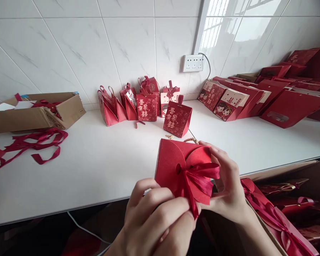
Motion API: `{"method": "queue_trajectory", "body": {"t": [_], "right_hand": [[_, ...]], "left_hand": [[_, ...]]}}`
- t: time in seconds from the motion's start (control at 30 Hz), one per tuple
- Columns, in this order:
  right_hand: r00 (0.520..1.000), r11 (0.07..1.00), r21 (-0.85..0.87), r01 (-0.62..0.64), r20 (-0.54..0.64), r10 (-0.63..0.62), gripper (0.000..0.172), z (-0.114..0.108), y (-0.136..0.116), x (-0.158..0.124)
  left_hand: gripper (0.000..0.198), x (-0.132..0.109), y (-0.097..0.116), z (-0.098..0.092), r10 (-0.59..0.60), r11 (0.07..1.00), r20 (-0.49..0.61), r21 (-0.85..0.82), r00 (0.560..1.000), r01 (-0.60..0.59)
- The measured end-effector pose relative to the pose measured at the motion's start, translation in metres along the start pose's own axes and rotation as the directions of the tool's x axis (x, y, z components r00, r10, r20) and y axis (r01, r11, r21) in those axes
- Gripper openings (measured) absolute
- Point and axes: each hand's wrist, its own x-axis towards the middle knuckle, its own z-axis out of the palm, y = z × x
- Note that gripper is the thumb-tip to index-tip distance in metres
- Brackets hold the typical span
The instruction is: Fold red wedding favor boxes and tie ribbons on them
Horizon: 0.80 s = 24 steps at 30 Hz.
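A red gift box (170, 153) with curved overlapping flaps is held up in front of the counter's edge. Dark red satin ribbon (206, 170) is tied in a bow through the round hole at its middle. My right hand (229, 188) grips the box by its right side, thumb below and fingers at the top corner. My left hand (160, 213) is closed at the box's lower edge, its fingertips at the hanging ribbon tail; what lies inside its curled fingers is partly hidden. Just behind the box, a gold twisted cord (192, 140) shows.
Small red gift boxes (177, 119) stand along the tiled wall, with more stacked at right (285, 103). A cardboard box (21, 119) and loose ribbon (46, 142) lie on the left of the white counter (96, 170). An open carton (313, 165) of red boxes is at lower right.
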Motion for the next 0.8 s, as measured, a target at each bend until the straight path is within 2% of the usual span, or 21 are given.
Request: {"method": "queue_trajectory", "body": {"t": [0.2,0.33,0.37,0.47,0.53,0.6,0.67,0.73,0.8], "right_hand": [[0.999,0.998,-0.058,0.033,-0.019,-0.034,0.093,-0.005,-0.002,-0.003],[0.998,0.997,-0.06,0.051,-0.027,-0.053,0.094,-0.007,-0.001,-0.005],[0.998,0.997,-0.061,0.051,-0.026,-0.052,0.094,-0.008,-0.001,-0.006],[0.998,0.998,-0.043,0.054,-0.033,-0.055,0.091,-0.01,-0.003,-0.008],[0.997,0.998,-0.009,0.067,-0.034,-0.067,0.091,-0.011,-0.003,-0.009],[0.997,0.997,0.022,0.08,-0.009,-0.08,0.093,-0.013,-0.004,-0.01],[0.995,0.995,0.032,0.098,0.021,-0.099,0.097,-0.014,-0.003,-0.01],[0.993,0.993,0.032,0.113,0.032,-0.114,0.101,-0.014,-0.003,-0.011],[0.993,0.993,0.035,0.116,0.034,-0.117,0.102,-0.013,-0.002,-0.012]], "left_hand": [[0.026,0.004,0.01,0.0,-0.08,0.997,-0.051,0.008,0.995,0.08],[0.023,0.0,0.011,0.003,-0.046,0.999,-0.149,0.017,0.988,0.049],[0.023,-0.001,0.01,0.002,-0.049,0.998,-0.135,0.018,0.99,0.052],[0.021,-0.003,0.004,-0.002,-0.033,0.999,0.032,-0.017,0.999,0.034],[0.018,-0.003,-0.001,-0.002,-0.002,0.996,0.097,-0.084,0.995,0.01],[0.017,-0.002,-0.006,0.001,-0.065,0.989,0.12,-0.125,0.991,0.08],[0.016,-0.002,-0.009,0.005,-0.199,0.972,0.107,-0.107,0.974,0.21],[0.017,-0.002,-0.01,0.007,-0.341,0.936,0.048,-0.078,0.939,0.344],[0.018,-0.003,-0.009,0.006,-0.377,0.923,-0.039,-0.09,0.925,0.373]]}}
